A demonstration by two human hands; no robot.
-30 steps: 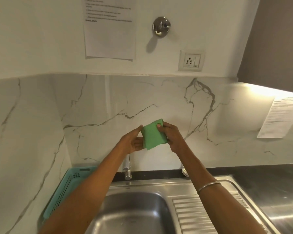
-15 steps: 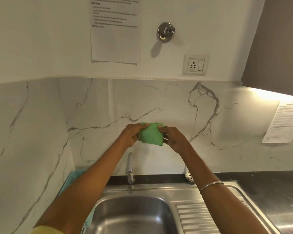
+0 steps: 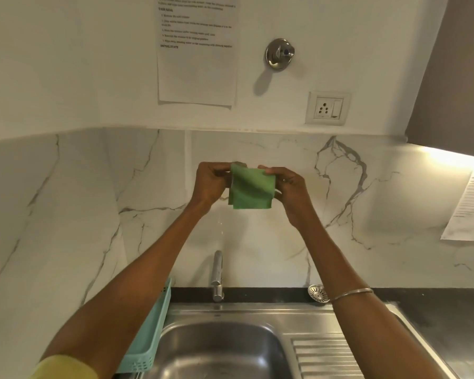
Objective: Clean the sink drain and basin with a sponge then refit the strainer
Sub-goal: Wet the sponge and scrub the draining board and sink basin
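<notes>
- Warm glow spills from under the cabinet point(image 3: 449, 64) at upper right.
- The wall valve point(image 3: 279, 53) throws a soft shadow down-left.
- Wide-angle bending curves the edges.
- The printed sheet point(image 3: 197, 50) text is blurred.

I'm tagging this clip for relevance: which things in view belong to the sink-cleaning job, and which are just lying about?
Part of the job:
- green square sponge, held by left hand and right hand
- stainless steel sink basin
- round perforated metal strainer, on the counter ledge
- chrome tap

Just there:
- teal plastic basket
- white wall socket
- printed paper sheet
</notes>
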